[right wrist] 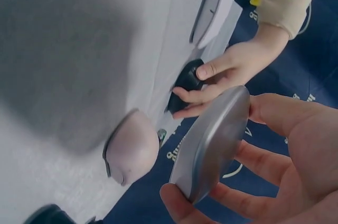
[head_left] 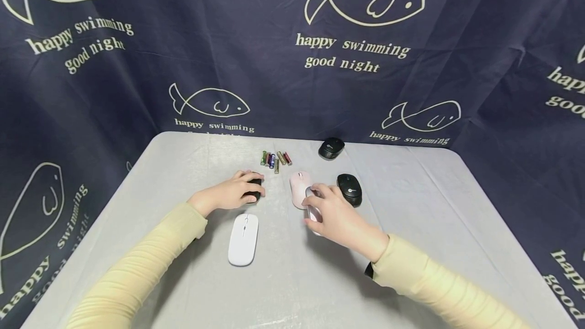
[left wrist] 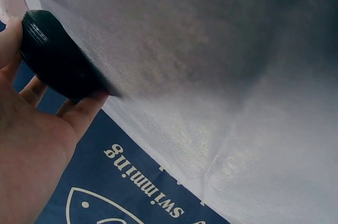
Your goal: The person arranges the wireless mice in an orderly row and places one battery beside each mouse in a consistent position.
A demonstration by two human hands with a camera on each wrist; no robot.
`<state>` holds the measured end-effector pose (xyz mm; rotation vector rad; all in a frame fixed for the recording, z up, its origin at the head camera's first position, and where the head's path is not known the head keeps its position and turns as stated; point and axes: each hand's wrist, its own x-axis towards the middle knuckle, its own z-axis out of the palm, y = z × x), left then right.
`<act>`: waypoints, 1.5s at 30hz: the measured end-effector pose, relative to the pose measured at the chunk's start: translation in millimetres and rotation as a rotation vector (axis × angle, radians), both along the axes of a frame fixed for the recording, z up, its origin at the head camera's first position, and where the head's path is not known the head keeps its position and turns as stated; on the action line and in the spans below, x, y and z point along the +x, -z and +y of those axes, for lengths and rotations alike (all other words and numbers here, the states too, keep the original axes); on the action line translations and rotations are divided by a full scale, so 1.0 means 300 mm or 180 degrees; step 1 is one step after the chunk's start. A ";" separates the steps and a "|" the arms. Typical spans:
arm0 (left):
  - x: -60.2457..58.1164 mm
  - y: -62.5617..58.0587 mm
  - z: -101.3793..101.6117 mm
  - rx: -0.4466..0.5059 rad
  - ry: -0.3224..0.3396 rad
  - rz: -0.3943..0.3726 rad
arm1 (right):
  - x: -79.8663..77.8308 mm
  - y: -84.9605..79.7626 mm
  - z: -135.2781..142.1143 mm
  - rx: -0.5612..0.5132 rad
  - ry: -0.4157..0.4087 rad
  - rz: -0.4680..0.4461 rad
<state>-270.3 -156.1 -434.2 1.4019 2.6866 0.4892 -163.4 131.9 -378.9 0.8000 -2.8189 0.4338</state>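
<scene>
My left hand (head_left: 233,190) grips a black computer mouse (head_left: 257,187) on the table, left of the middle. The left wrist view shows that black mouse (left wrist: 55,55) between the thumb and fingertips, along its sides. With thumb and fingertips, my right hand (head_left: 337,217) holds a silver-grey mouse (head_left: 313,212) by its edges. In the right wrist view this silver mouse (right wrist: 214,142) is tilted and raised off the table. Just beyond it lies a pink mouse (head_left: 299,187), partly overlapped by it in the head view. A white mouse (head_left: 244,240) lies nearer me, below my left hand.
Several small batteries (head_left: 276,165) lie in a group toward the back. One black mouse (head_left: 350,189) sits right of the pink mouse, another black mouse (head_left: 331,148) near the back edge. A dark blue fish-print curtain (head_left: 274,65) hangs around the grey-covered table (head_left: 420,187).
</scene>
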 end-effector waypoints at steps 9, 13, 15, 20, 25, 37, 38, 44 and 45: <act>-0.005 0.006 -0.002 0.0002 -0.0003 -0.0009 | 0.025 0.049 -0.024 -0.0045 -0.0091 -0.0006; -0.001 0.002 0.001 0.0014 -0.0012 -0.0039 | 0.034 0.070 -0.035 -0.0040 -0.0157 0.0037; 0.000 0.001 0.001 0.0015 -0.0005 -0.0022 | 0.038 0.079 -0.041 -0.0007 -0.0188 0.0053; -0.006 0.005 0.001 0.0009 0.0022 0.0057 | 0.048 0.098 -0.051 0.0068 -0.0247 0.0054; -0.009 0.004 0.002 0.0021 0.0016 0.0062 | 0.054 0.118 -0.057 0.0128 -0.0274 0.0061; -0.018 0.021 -0.003 0.0076 0.0033 0.0091 | 0.052 0.144 -0.075 0.0197 -0.0248 -0.0123; -0.017 0.019 -0.003 0.0066 0.0027 0.0085 | 0.051 0.146 -0.076 0.0194 -0.0237 -0.0142; -0.016 0.016 -0.005 0.0007 -0.0008 0.0080 | 0.050 0.154 -0.082 0.0212 -0.0190 -0.0256; -0.015 0.015 -0.006 0.0003 -0.0014 0.0072 | 0.049 0.155 -0.084 0.0214 -0.0190 -0.0263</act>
